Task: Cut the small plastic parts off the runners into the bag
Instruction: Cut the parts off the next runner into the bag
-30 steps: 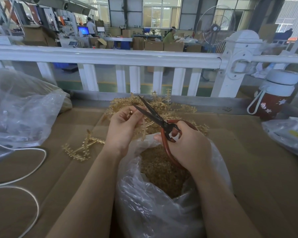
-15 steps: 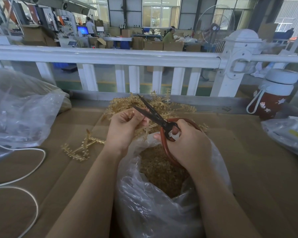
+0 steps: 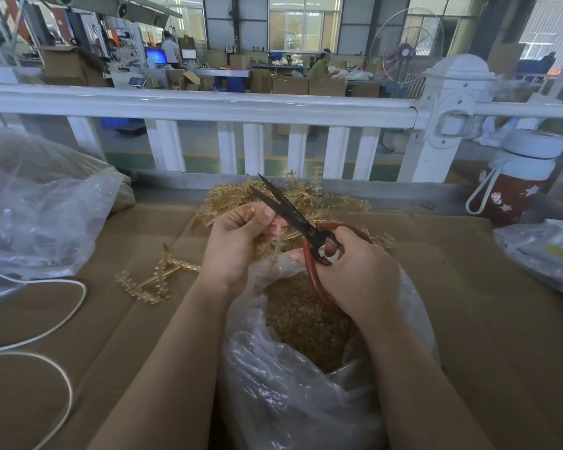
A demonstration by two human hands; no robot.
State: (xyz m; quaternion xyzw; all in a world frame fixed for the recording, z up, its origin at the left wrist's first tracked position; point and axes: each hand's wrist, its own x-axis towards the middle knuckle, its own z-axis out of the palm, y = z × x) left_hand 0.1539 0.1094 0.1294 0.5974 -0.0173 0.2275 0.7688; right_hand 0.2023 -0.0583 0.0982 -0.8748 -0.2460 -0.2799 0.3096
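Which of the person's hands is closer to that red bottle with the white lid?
The right hand, gripping the red-handled scissors, is nearer the red bottle at far right. The left hand holds a runner farther away.

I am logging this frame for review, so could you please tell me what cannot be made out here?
All in the head view:
- Runner: the left hand hides most of it.
- Scissors: the right hand hides much of the red handles.
- Where the blades meet the runner: too small to tell.
- Bag: its bottom is cut off by the lower edge.
- Left-hand fingers: curled inward, their tips hidden.
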